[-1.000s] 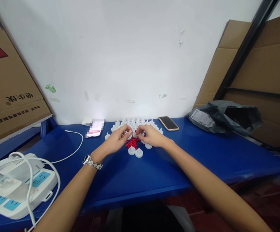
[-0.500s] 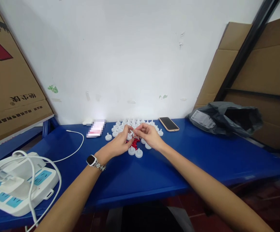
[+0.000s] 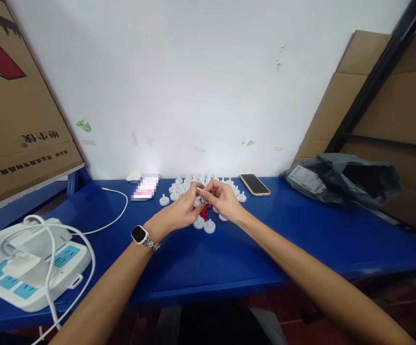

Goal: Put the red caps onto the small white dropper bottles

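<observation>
My left hand is closed around a white plastic nozzle cap, round with a thin spout, mostly covered by the fingers. Against its spout, the fingertips of my right hand are pinched together; whatever they grip is hidden. Small red pieces lie in a pile just below the hands, too small to make out in detail. Two white nozzle caps, one of them nearest me, stand spout up in front of the pile. Many more white caps stand behind and beside the hands.
On the blue table, a phone lies at the back right, near a grey plastic bag. A power strip with white cables occupies the left. A blurred pink-and-white item lies at the back left. Cardboard stands at the left.
The view has shifted slightly, so everything sits a little further right. Both hands stay together at the cap, with the fingers slightly closer around it.
</observation>
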Demonstrator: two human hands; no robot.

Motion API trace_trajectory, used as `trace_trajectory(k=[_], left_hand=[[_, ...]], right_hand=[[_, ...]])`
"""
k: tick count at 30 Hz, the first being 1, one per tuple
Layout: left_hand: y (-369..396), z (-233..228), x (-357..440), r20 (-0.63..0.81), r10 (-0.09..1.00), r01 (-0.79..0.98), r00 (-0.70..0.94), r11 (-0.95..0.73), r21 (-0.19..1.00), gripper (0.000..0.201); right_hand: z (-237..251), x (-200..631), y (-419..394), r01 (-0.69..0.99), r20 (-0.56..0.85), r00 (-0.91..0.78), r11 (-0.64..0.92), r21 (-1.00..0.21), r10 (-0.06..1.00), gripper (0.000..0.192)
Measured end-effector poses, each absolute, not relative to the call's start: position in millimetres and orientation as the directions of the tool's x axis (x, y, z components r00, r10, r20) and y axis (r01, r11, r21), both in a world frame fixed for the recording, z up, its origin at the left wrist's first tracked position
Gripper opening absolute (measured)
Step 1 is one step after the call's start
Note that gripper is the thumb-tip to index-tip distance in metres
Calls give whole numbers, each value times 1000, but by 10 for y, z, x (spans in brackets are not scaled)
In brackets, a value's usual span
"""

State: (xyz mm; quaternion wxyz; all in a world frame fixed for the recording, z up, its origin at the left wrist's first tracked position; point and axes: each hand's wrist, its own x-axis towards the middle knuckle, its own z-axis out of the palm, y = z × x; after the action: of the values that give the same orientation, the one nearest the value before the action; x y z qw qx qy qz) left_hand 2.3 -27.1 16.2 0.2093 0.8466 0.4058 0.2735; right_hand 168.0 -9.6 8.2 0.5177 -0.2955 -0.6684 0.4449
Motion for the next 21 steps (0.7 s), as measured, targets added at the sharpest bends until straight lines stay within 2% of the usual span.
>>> trace_trajectory(k=[4,10,17,21], left_hand=[[-235,232,-33,343,784,556,518,-613,562,36],[-174,343,-257,376,788,583,487,-614,532,27],[-143,327,-338,249,825,611,508,-549,570,21],[-88,295,-436,134,859,650,494,-467,599,19]], right_hand=[[97,1643,-85,-59,469,-282,473,-879,837,39],[1,1620,-30,64,487,-261,518,-853,834,33],[-32,1657,-73,221,477,-317,552,-804,820,25],[24,1775,-161,405,462,-440,629,-663,770,15]])
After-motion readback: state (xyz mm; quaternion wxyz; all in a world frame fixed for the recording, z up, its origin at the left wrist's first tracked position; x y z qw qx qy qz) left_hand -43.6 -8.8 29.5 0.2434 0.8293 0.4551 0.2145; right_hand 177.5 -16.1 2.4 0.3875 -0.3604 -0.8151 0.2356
